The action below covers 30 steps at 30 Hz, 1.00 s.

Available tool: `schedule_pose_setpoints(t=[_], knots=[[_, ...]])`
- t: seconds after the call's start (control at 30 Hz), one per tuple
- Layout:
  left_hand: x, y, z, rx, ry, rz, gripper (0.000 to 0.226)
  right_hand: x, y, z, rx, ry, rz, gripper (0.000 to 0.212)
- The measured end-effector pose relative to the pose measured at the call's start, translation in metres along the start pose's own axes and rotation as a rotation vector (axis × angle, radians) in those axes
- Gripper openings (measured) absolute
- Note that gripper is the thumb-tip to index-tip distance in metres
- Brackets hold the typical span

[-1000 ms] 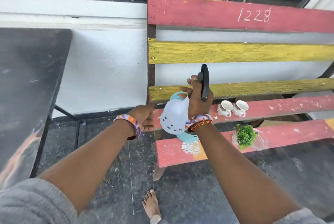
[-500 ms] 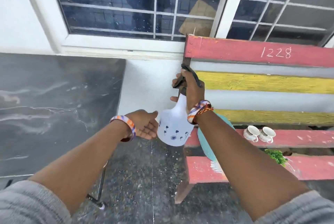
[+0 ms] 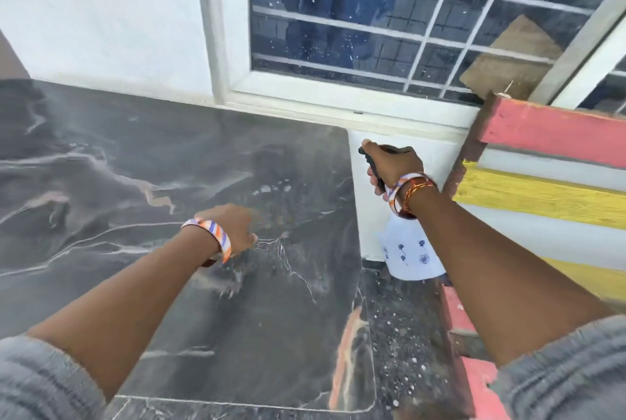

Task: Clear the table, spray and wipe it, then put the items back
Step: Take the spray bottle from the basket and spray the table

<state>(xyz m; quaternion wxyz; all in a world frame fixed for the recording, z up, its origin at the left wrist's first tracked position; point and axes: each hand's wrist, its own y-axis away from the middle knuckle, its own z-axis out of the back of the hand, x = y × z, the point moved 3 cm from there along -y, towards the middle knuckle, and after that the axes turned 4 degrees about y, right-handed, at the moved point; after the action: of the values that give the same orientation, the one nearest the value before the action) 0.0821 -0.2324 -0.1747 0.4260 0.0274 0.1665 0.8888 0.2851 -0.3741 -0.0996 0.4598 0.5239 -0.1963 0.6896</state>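
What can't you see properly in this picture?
Head view only:
- Spray bottle: its neck and most of its black trigger head are hidden by the right hand and wrist.
- Left hand: its fingers are blurred and turned away over the table.
- Table: cut off by the left and bottom edges.
- Bench: cut off at the right edge, its seat hidden behind the right arm.

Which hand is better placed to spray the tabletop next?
Right. The right hand already holds the spray bottle by its black trigger head, just off the dark table edge. The left hand is empty over the table, with no cloth in view.
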Motion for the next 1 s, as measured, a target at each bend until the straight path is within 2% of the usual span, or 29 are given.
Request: schedule_pose_setpoints(t=[0.13,0.27,0.37,0.47,0.57,0.8,1.0], knots=[[0.031,-0.006,0.009,0.103,-0.085,-0.036,0.038,0.015,-0.015,-0.028,-0.033,0.004,-0.044,0.033],[0.056,-0.008,0.01,0.195,-0.074,-0.076,0.035,0.029,-0.007,-0.051,0.075,-0.001,-0.148,0.04],[0.068,-0.004,0.01,0.19,-0.068,-0.069,0.042,0.033,0.009,-0.068,0.105,0.02,-0.141,0.04],[0.08,0.005,0.008,0.177,-0.079,-0.087,0.033,0.033,0.027,-0.082,0.011,-0.016,-0.066,0.038],[0.089,0.019,0.006,0.147,-0.1,-0.109,0.041,0.028,0.046,-0.088,-0.057,-0.034,-0.057,0.038],[0.122,0.083,-0.016,0.198,-0.1,-0.169,0.044,0.014,0.129,-0.094,0.044,-0.055,-0.172,0.032],[0.167,0.135,-0.022,0.296,-0.132,-0.161,0.049,-0.006,0.171,-0.108,-0.057,0.006,-0.134,0.03]])
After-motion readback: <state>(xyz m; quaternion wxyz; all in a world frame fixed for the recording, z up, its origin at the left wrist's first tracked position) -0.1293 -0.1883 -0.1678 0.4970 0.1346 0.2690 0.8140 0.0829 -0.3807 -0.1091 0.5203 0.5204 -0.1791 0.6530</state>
